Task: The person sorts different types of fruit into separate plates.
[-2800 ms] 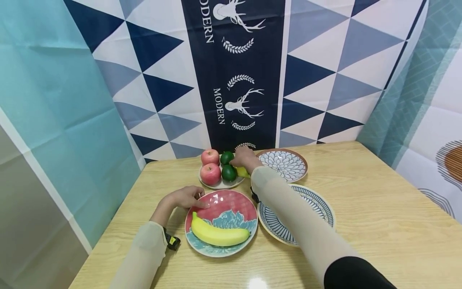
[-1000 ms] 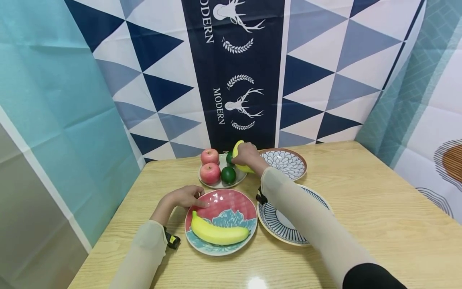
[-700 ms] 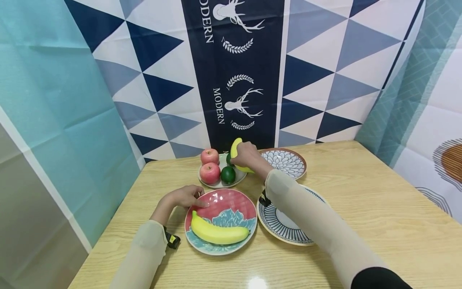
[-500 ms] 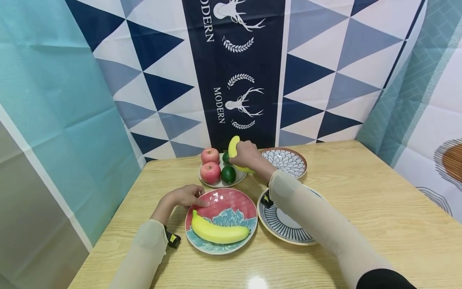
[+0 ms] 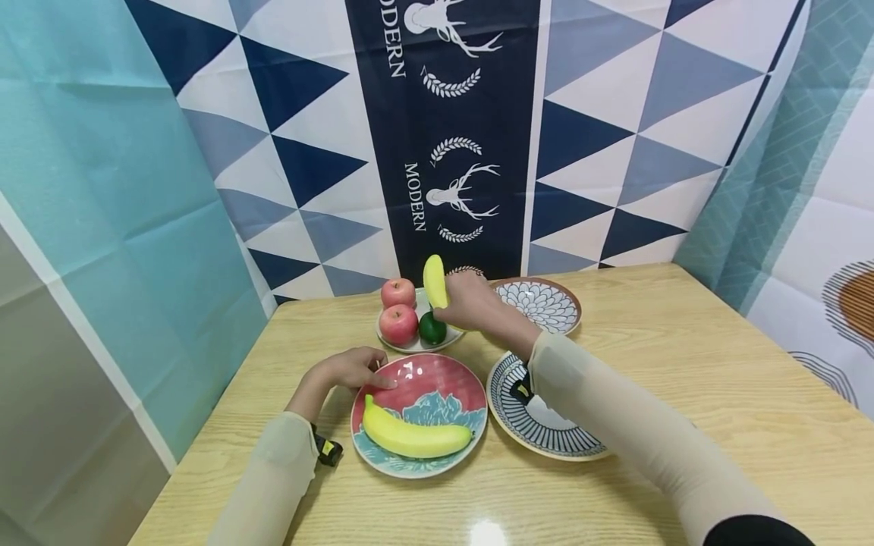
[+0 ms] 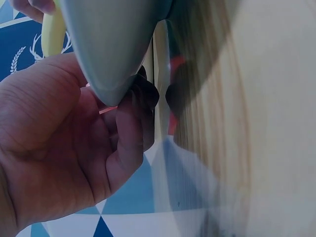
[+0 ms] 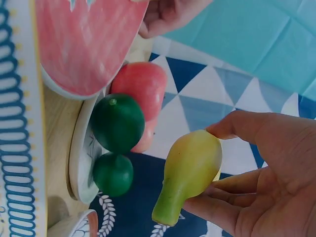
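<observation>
My right hand (image 5: 478,305) pinches a yellow banana (image 5: 435,282) between thumb and fingers, over the small fruit plate (image 5: 412,349) at the back. In the right wrist view that banana (image 7: 193,163) points its green stem end toward the camera. My left hand (image 5: 350,368) grips the left rim of a pink and teal plate (image 5: 444,373), thumb on top. The left wrist view shows the fingers (image 6: 129,133) curled under the rim. A second banana (image 5: 413,438) lies across this plate.
On the fruit plate are two pink apples (image 5: 399,324) and two green round fruits (image 7: 117,123). A blue-and-white plate (image 5: 508,413) lies under the right forearm, a brown-rimmed plate (image 5: 576,307) behind it. A patterned cloth (image 5: 444,114) hangs behind the table.
My right hand has taken hold of the banana on the fruit plate and raised it, tilting it upright and coming slightly nearer. My left hand has stayed on the plate rim.
</observation>
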`<state>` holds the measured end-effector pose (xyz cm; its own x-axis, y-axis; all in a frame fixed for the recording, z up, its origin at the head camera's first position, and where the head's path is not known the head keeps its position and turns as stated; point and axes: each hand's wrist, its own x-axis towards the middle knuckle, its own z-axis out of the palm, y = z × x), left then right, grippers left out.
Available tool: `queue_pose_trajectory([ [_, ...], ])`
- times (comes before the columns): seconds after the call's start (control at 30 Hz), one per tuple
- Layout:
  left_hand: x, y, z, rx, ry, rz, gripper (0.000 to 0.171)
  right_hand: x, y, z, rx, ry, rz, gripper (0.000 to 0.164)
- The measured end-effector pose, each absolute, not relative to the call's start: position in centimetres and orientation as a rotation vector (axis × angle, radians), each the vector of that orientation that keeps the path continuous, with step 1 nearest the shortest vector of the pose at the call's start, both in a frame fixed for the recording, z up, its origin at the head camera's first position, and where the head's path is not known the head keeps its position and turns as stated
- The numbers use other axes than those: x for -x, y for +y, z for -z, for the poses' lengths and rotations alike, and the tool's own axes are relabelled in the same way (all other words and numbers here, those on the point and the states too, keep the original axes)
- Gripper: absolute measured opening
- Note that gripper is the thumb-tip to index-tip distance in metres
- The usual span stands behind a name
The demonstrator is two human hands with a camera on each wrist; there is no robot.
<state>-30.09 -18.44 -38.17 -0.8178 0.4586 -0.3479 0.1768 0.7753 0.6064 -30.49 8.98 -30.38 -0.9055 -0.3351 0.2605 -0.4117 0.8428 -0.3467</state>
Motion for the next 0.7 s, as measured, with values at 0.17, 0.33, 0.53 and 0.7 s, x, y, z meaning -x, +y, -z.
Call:
queue_pose_trajectory([
  [0.17,30.2,-18.5,38.2,-0.483,2.477,-0.788,0.028,29.2,8.8,30.8,-0.658,-2.808,-0.594,0.022],
  [0.33,30.2,-18.5,38.3,-0.490,2.478,-0.790,0.028,27.6,8.5,31.1,-0.724,-2.805,-0.558,0.021],
  [0.53,30.3,-18.5,38.4,-0.484,2.481,-0.783,0.029,26.0,8.0,31.5,-0.766,-2.839,-0.575,0.020],
  [0.7,30.3,-18.5,38.4,-0.483,2.486,-0.782,0.029,25.3,7.7,32.4,-0.850,-2.855,-0.574,0.021],
])
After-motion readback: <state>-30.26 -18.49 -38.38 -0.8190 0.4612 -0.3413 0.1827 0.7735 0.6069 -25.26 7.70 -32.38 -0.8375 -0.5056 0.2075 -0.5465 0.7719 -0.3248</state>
